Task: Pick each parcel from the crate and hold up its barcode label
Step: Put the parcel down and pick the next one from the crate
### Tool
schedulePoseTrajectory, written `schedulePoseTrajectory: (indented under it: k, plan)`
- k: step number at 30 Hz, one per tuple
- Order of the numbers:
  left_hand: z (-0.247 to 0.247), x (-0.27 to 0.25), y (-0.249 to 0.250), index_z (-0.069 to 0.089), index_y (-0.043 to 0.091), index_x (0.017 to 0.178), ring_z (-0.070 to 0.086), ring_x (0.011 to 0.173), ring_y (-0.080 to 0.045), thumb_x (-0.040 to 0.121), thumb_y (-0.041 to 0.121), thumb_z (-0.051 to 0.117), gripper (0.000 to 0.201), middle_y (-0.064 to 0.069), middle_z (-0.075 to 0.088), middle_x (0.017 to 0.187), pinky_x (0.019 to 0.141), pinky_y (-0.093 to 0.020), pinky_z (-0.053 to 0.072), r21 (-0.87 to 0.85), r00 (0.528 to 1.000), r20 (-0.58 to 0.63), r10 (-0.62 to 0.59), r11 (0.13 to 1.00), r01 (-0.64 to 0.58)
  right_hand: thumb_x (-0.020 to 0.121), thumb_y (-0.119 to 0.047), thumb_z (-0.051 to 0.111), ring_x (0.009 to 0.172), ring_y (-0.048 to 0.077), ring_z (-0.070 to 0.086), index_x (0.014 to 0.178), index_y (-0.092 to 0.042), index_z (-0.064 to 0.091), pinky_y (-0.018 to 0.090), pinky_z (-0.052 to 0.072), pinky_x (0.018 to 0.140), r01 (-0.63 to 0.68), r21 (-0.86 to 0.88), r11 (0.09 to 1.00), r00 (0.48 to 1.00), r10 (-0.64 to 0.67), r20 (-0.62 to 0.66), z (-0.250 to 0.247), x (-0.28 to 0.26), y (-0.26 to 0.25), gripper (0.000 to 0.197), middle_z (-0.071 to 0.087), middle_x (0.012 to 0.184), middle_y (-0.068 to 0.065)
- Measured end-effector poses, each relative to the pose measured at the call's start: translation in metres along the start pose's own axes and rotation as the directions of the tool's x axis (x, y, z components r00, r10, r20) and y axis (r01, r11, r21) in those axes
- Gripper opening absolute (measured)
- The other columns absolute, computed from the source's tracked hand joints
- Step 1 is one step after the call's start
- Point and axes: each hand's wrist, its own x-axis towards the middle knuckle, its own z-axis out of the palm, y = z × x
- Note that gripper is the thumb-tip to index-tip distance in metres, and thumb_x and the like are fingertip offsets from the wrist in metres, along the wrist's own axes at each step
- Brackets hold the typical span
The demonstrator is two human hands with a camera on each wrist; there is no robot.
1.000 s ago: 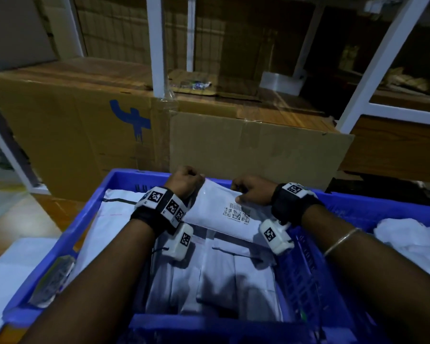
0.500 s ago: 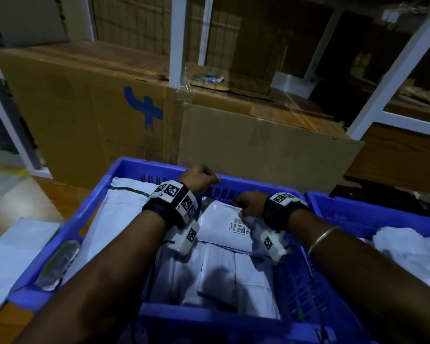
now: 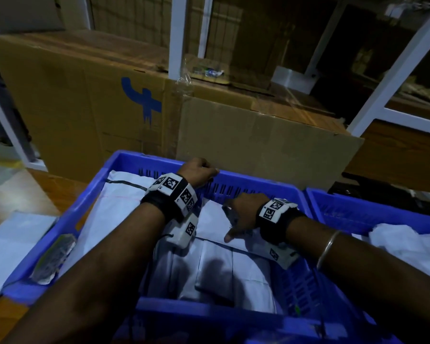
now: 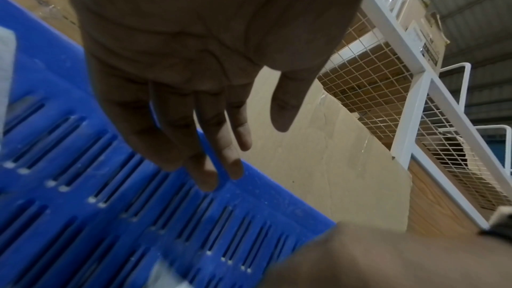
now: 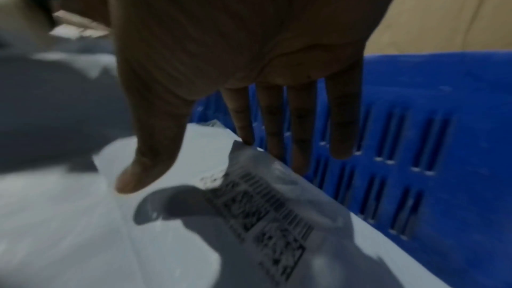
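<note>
A white parcel [image 3: 215, 220] lies inside the blue crate [image 3: 253, 186], at its far end, propped against the slotted far wall on top of other white parcels [image 3: 216, 266]. Its barcode label [image 5: 266, 211] faces up and shows in the right wrist view as a blurred block of black bars and squares.

The right hand [image 3: 241, 214] is over this parcel with straight, spread fingers [image 5: 342, 130]; its fingertips reach down behind the parcel's far edge, between it and the crate wall, and the thumb hangs free above the white face. It grips nothing. The left hand [image 3: 199, 173] is at the crate's far rim, fingers relaxed and nearly straight, with the tips at or just above the blue edge; it holds nothing. Whether they touch the rim I cannot tell.

A larger white parcel [image 3: 124, 194] with a dark stripe lies in the left part of the crate. A second blue crate [image 3: 358, 209] stands just to the right, with white wrapping in it. Behind both stand big cardboard boxes [image 3: 85, 100], one with a blue mark, and white shelf posts [image 3: 175, 36].
</note>
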Motion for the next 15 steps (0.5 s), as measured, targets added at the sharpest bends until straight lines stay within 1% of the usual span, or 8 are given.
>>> schedulePoseTrajectory:
  k: [2, 5, 8, 10, 12, 15]
  plan:
    - [0.001, -0.001, 0.000, 0.059, 0.016, 0.076, 0.059, 0.073, -0.025, 0.089, 0.027, 0.066, 0.019, -0.010, 0.066, 0.077, 0.073, -0.040, 0.052, 0.004, 1.000, 0.009, -0.003, 1.000, 0.003, 0.055, -0.074, 0.076, 0.103, 0.027, 0.062, 0.118, -0.027, 0.055, 0.043, 0.056, 0.081, 0.029, -0.043, 0.999, 0.999, -0.028, 0.023, 0.005, 0.003, -0.006, 0.082, 0.064, 0.114, -0.001]
    - [0.001, -0.002, 0.000, 0.060, 0.015, 0.077, 0.059, 0.073, -0.025, 0.090, 0.029, 0.066, 0.020, -0.011, 0.066, 0.076, 0.077, -0.044, 0.053, 0.007, 1.000, 0.018, 0.003, 1.000, -0.004, 0.061, -0.058, 0.082, 0.107, 0.027, 0.060, 0.126, -0.024, 0.052, 0.040, 0.054, 0.081, 0.031, -0.048, 0.998, 0.999, -0.029, 0.031, 0.010, 0.006, -0.008, 0.080, 0.060, 0.120, 0.002]
    - [0.003, -0.001, -0.001, 0.061, 0.015, 0.076, 0.059, 0.074, -0.025, 0.089, 0.029, 0.066, 0.019, -0.009, 0.065, 0.074, 0.080, -0.048, 0.054, 0.024, 1.000, 0.023, 0.002, 1.000, -0.003, 0.064, -0.046, 0.085, 0.101, 0.025, 0.062, 0.119, -0.020, 0.055, 0.032, 0.049, 0.074, 0.041, -0.006, 0.999, 0.999, -0.041, -0.012, 0.011, 0.005, -0.007, 0.068, 0.064, 0.112, 0.002]
    - [0.004, -0.003, 0.000, 0.062, 0.016, 0.077, 0.061, 0.075, -0.026, 0.088, 0.030, 0.066, 0.018, -0.009, 0.066, 0.077, 0.083, -0.049, 0.054, 0.027, 1.000, 0.021, 0.000, 1.000, 0.000, 0.065, -0.040, 0.086, 0.096, 0.024, 0.063, 0.112, -0.018, 0.057, 0.031, 0.048, 0.071, 0.051, 0.033, 0.998, 0.998, -0.049, -0.041, 0.015, 0.005, -0.006, 0.060, 0.065, 0.106, 0.001]
    - [0.005, -0.004, 0.001, 0.062, 0.017, 0.078, 0.063, 0.079, -0.026, 0.088, 0.030, 0.066, 0.017, -0.011, 0.068, 0.081, 0.085, -0.048, 0.056, 0.039, 1.000, 0.020, -0.002, 0.999, 0.001, 0.064, -0.038, 0.086, 0.095, 0.025, 0.064, 0.110, -0.018, 0.056, 0.033, 0.051, 0.072, 0.056, 0.069, 0.996, 0.997, -0.052, -0.055, 0.020, 0.005, -0.006, 0.059, 0.066, 0.103, 0.001]
    - [0.008, -0.008, 0.004, 0.062, 0.018, 0.078, 0.067, 0.088, -0.031, 0.089, 0.030, 0.066, 0.016, -0.011, 0.067, 0.085, 0.086, -0.046, 0.056, 0.062, 1.000, 0.018, -0.003, 0.998, 0.002, 0.063, -0.040, 0.088, 0.097, 0.025, 0.064, 0.120, -0.015, 0.054, 0.035, 0.054, 0.077, 0.088, 0.118, 0.989, 0.996, -0.083, -0.045, 0.021, 0.005, -0.002, 0.071, 0.066, 0.106, 0.002]
